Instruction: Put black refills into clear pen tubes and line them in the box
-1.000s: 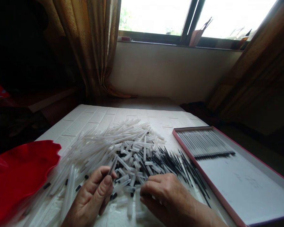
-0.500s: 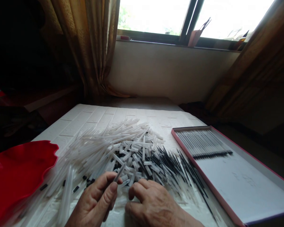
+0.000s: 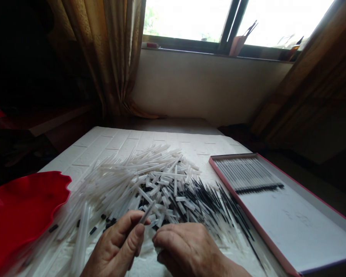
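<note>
My left hand [image 3: 118,243] pinches a slim greyish translucent pen barrel [image 3: 147,212] between thumb and index finger, its end tilted up and away. Close beside it on the right, my right hand [image 3: 187,246] is curled, knuckles up. A small pale bit shows under its fingers, too hidden to name. Just beyond both hands lies a heap of short clear caps [image 3: 164,200]. Long translucent tubes [image 3: 118,173] are piled to the left, with small black plugs [image 3: 92,231] scattered near. Thin black rods [image 3: 207,200] with pale ends fan out to the right.
A shallow pink-edged box [image 3: 300,227] at the right holds a row of finished-looking clear pens [image 3: 248,173] with black ends. A red wavy-edged tray [image 3: 23,215] stands at the left. The white brick-patterned table cover [image 3: 184,144] reaches toward the wall below the window.
My right hand has turned over and curled its fingers more, with a small pale bit now showing beneath them. My left hand keeps the barrel nearly in place.
</note>
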